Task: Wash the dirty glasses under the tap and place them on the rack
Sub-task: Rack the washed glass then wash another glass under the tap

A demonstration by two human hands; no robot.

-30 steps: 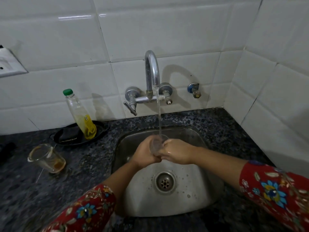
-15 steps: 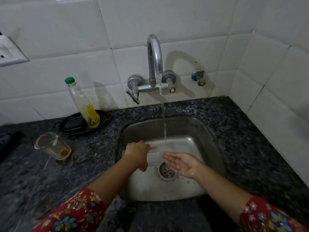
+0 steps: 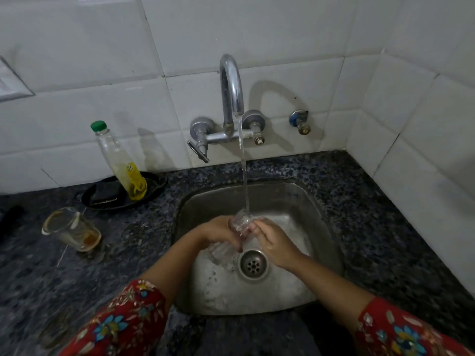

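There are two glasses that show well. One clear glass (image 3: 240, 223) is up in the hands, and one dirty glass (image 3: 73, 231) stands alone on the dark counter (image 3: 128, 247), well to the left of the sink (image 3: 321, 214), with a bit of orange-brown stuff at its bottom. There is one tap (image 3: 231, 86) on the white wall tiles (image 3: 257, 27), and one thin line of water (image 3: 244, 176) runs down from it. The water lands right on the clear glass. That glass is tilted and sits over the middle of the sink, a little above and behind the one round drain (image 3: 253, 264). There are two hands, and the glass is between them. The left hand (image 3: 218, 231) is on its left side with fingers curled round it. The right hand (image 3: 272, 242) is on its right side, and its fingertips (image 3: 257, 224) hold the glass too. Both hands are touching the glass and are close to each other. Just under the left hand there is something see-through and blurry, and I cannot tell if it is water or one more glass. There is one bottle (image 3: 120, 163) with a green cap and some yellow soap inside. It stands in one black dish (image 3: 154, 186) by the wall, and one dark pad (image 3: 105, 194) lies in the dish beside it. One small valve (image 3: 299, 122) sticks out of the wall to the right of the tap. Both arms have red sleeves with flowers.
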